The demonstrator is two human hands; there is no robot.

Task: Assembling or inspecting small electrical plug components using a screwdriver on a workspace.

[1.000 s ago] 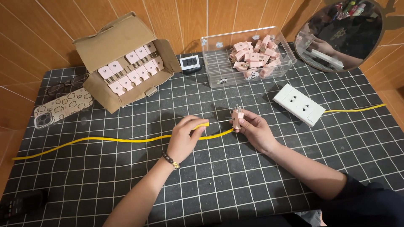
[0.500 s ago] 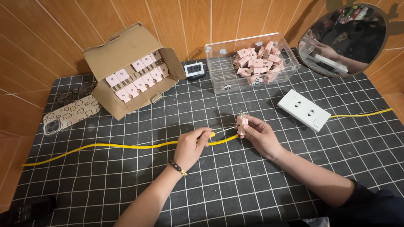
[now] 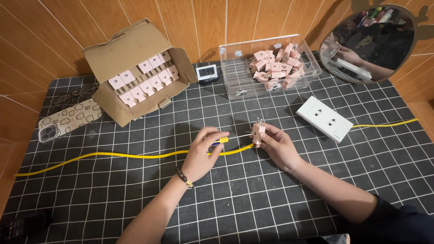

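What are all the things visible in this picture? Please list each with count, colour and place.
cardboard box: one, brown, back left, pink plugs in rows inside
clear bin: one, back centre, loose pink plugs inside
small clock: one, black and white, between box and bin
socket strip: one, white, right
yellow cable: one, across the mat
phone: one, patterned case, left
glasses: one pair, dark, behind phone
mirror: one, round, back right
mat: one, black with white grid
screwdriver: one, yellow handle, in left hand
pink plug: one, in right hand
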